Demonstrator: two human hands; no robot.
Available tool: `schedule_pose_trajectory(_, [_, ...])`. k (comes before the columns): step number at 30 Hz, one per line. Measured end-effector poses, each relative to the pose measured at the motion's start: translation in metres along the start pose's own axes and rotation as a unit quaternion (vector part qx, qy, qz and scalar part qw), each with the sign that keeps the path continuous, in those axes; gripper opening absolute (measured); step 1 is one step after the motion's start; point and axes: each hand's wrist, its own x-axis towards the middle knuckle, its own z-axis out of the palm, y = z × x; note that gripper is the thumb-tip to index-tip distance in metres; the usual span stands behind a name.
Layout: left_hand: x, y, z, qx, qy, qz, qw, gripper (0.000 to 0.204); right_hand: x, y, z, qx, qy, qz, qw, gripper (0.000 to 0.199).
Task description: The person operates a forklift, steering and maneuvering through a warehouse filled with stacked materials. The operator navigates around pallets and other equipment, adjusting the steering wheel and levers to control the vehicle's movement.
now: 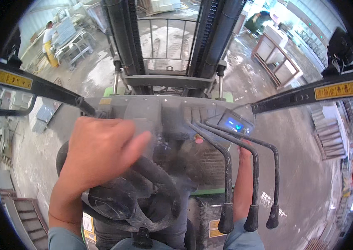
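A dusty black steering wheel (166,183) is low in the middle of the head view. Over its upper left part is my left hand (103,148), back of the hand up and fingers curled under, with the thumb sticking out to the right and blurred. Whatever those fingers hold is hidden beneath the hand. My right hand (245,151) reaches forward behind the control levers (253,187), close below a small lit display (234,124) on the dashboard. Levers and dashboard edge cover most of it, so its fingers cannot be made out.
Ahead stand the forklift's mast (214,37) and load guard (168,39). On the left a person (49,41) in yellow is beside stacked slabs; another person (257,21) bends at the far right. A brown frame (277,62) and stacked grey pieces (330,131) are on the right.
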Motion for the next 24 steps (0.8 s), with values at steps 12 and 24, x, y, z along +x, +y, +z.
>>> schedule_pose_trajectory(12, [0.001,0.004,0.001,-0.012,0.006,-0.014,1.000,0.038,0.021,-0.002,0.006,-0.150,0.064,-0.091,0.982,0.034])
schedule_pose_trajectory(24, [0.000,0.001,0.001,-0.007,0.006,-0.015,1.000,0.039,0.026,0.039,0.019,0.037,0.072,0.017,0.997,0.031])
